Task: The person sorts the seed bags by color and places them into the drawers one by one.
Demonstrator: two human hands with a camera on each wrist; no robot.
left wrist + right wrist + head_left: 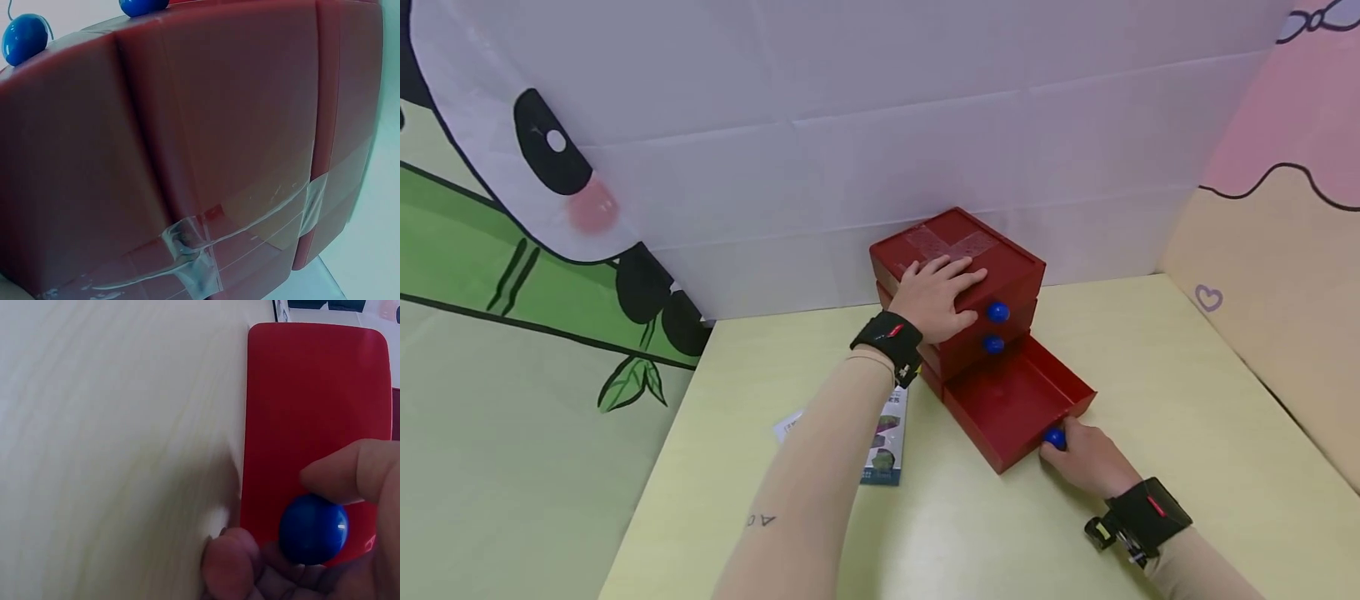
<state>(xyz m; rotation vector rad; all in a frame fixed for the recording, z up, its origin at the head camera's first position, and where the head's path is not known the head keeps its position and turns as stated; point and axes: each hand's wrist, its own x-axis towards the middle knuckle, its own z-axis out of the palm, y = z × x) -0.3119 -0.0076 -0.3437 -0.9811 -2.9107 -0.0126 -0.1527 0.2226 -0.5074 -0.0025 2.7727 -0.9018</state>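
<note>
A red drawer box (958,242) with blue round knobs stands against the backdrop, its tiers joined by clear tape (194,256) along the side. Its bottom drawer (1011,400) is pulled out, with nothing visible inside. My left hand (936,300) rests on the top of the box, fingers spread. At the drawer's front corner, my right hand (1093,458) pinches the blue knob (312,529) between thumb and fingers. In the right wrist view the red drawer front (312,412) stands upright behind that knob.
Partly under my left forearm lies a printed packet or leaflet (887,442) on the pale wooden table (955,542). A cartoon-printed cloth (820,167) rises behind the table, and a pink and peach panel (1277,275) borders the right side.
</note>
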